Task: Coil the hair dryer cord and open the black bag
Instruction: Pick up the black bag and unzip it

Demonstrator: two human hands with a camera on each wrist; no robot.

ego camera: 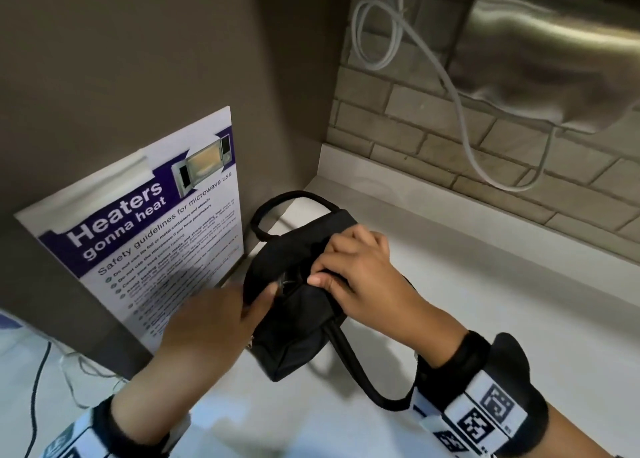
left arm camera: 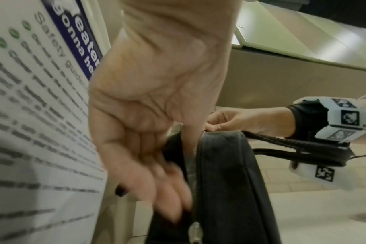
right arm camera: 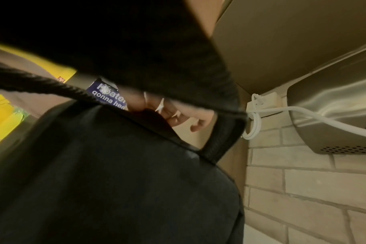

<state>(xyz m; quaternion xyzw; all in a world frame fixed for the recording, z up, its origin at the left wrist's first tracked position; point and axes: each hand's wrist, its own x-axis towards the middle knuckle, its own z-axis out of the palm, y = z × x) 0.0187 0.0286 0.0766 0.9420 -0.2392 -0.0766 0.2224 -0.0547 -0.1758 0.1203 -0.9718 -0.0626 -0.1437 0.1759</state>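
The black bag stands on the white counter, against the side wall. My left hand holds its left side, with the thumb at the zip opening and the fingers curled on the outside. Across the opening, my right hand pinches the top edge on the right. In the left wrist view the bag shows a narrow gap along the zip, and a zip pull hangs low. A white cord hangs looped on the brick wall beside a steel dryer.
A microwave safety poster leans on the brown side wall just left of the bag. One bag handle arches at the back; the other strap trails toward my right wrist. Thin cables lie at the lower left.
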